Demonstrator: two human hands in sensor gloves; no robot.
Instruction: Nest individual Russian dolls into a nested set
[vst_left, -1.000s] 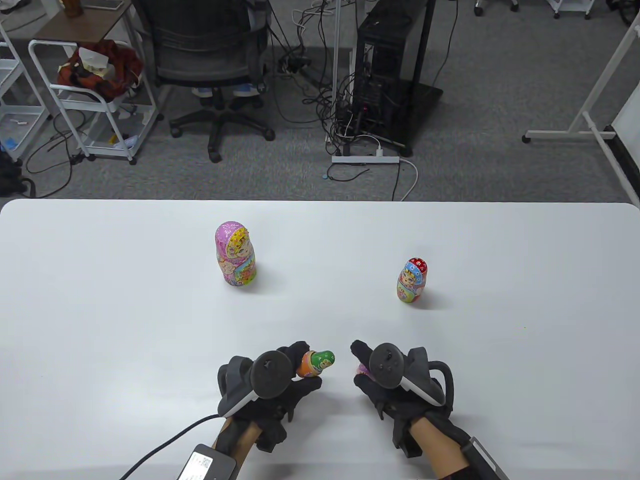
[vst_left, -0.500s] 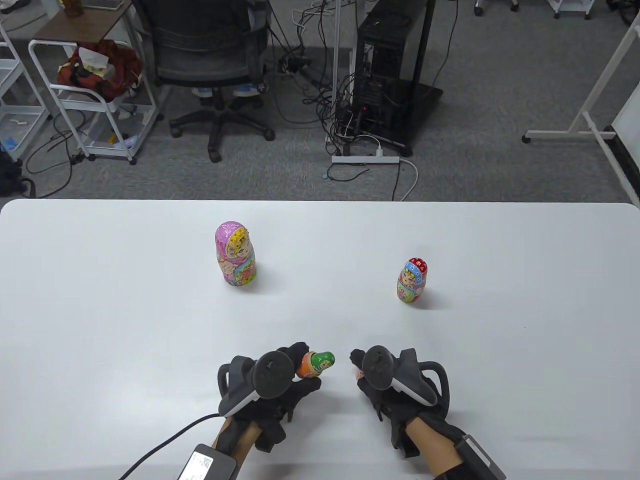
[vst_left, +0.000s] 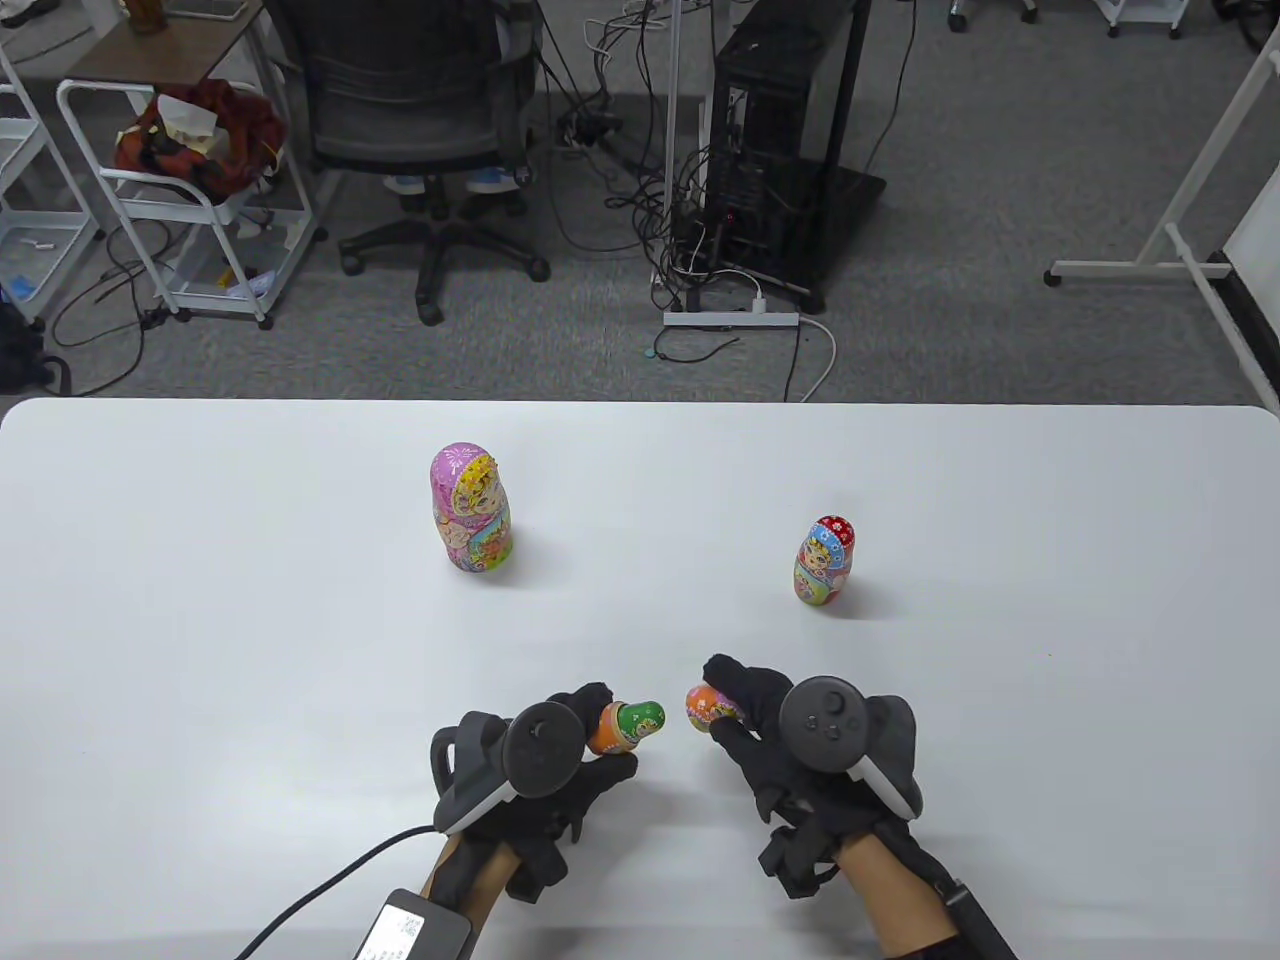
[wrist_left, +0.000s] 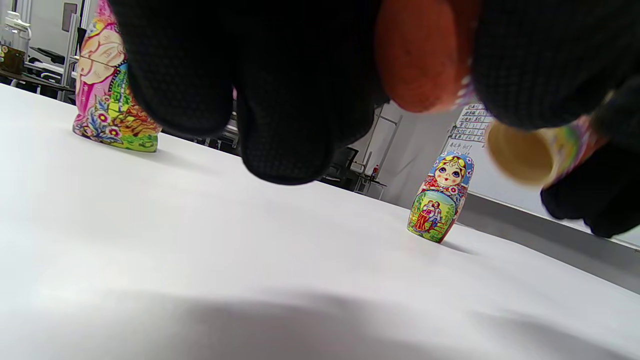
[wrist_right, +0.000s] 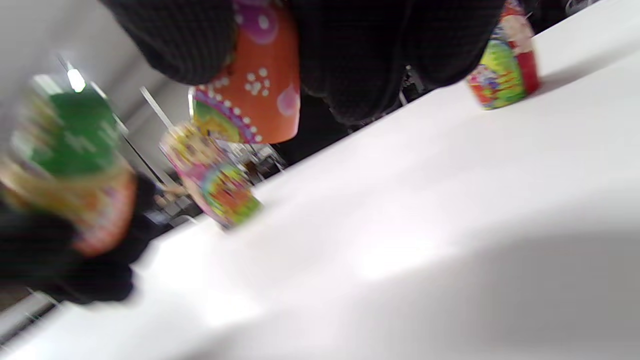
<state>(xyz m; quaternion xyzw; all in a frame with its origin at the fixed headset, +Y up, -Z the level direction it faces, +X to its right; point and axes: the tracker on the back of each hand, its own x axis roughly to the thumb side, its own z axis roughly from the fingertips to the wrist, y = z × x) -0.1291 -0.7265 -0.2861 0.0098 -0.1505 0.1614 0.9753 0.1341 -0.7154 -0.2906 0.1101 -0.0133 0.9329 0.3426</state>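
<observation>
My left hand (vst_left: 608, 732) grips an orange lower doll half with a small green doll (vst_left: 640, 718) seated in it, tipped to the right; the half's base shows in the left wrist view (wrist_left: 420, 65). My right hand (vst_left: 728, 708) pinches the orange upper half (vst_left: 706, 705), whose hollow open end (wrist_left: 520, 155) faces the green doll across a small gap. The half shows orange with white dots in the right wrist view (wrist_right: 255, 95). A large pink doll (vst_left: 471, 510) stands at mid left. A smaller red and blue doll (vst_left: 826, 562) stands at mid right.
The white table (vst_left: 200, 650) ends at a far edge with an office chair (vst_left: 420, 110), a cart (vst_left: 190, 180) and cables beyond. A cable and a small box (vst_left: 415, 925) trail from my left wrist at the near edge.
My right hand has turned and moved a little up and left, bringing the orange upper half into sight close to the green doll. My left hand has stayed almost still.
</observation>
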